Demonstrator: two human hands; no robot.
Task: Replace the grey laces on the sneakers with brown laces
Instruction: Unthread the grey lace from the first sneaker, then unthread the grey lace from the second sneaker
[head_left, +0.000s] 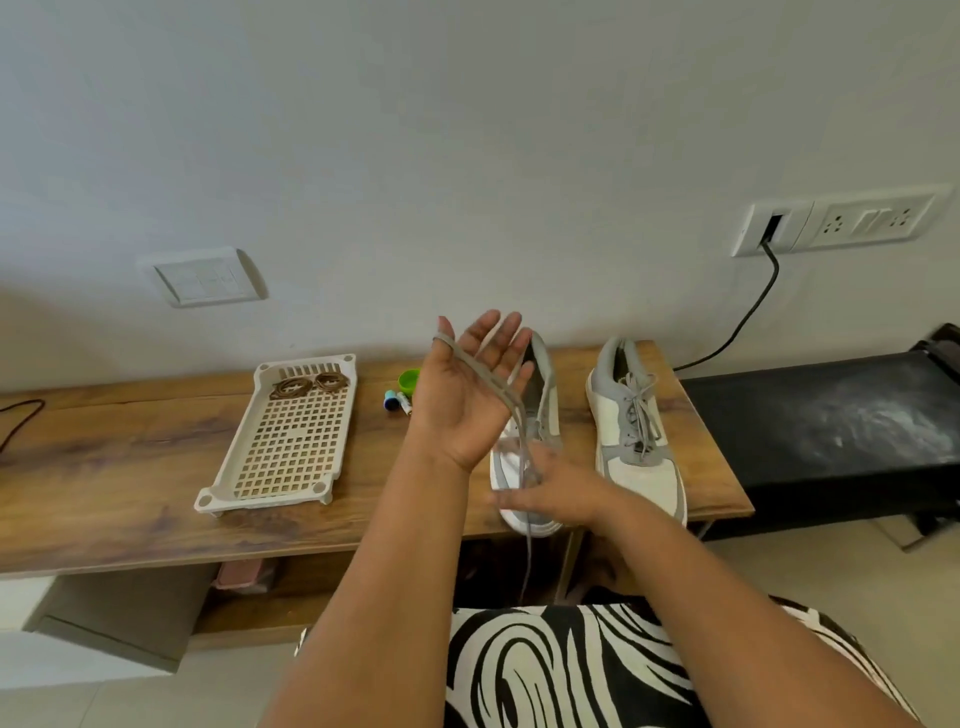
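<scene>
My left hand is raised palm up with straight fingers. A grey lace loops round its thumb and runs across the palm. The lace drops to my right hand, which is blurred and seems to pinch it over the toe of the left sneaker; the tail hangs below the table edge. That grey and white sneaker stands partly hidden behind both hands, with no lace showing. The other sneaker stands to its right, laced in grey. Two coiled brown laces lie at the far end of a cream tray.
The wooden table also carries a green cap and two small tubes between the tray and the sneakers. A black bench adjoins the table on the right. A black cable runs from the wall socket.
</scene>
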